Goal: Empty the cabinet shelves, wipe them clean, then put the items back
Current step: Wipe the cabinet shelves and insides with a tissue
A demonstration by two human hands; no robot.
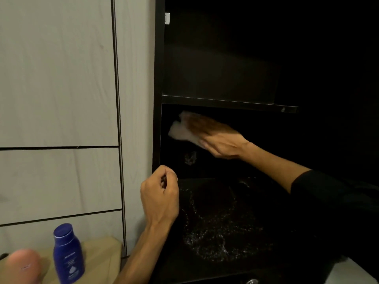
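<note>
Head view showed the right hand (222,143) pressed flat on a white cloth (182,130) against the cabinet's (159,78) lower-compartment back wall, wiping, while the left hand (160,196) hovered loosely curled, seemingly empty, the blue bottle (68,255) parked outside

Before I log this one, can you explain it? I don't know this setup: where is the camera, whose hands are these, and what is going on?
The one picture comes from a camera worn on a person's head, looking forward and down. No machine: two bare hands. The right hand presses a white cloth flat inside a dark open cabinet, under a shelf; it is blurred, so probably wiping. The left hand is loosely curled by the cabinet's edge; whether it holds anything is unclear. Bottom left, a blue bottle stands outside the cabinet, beside a blurred pink thing.
</note>
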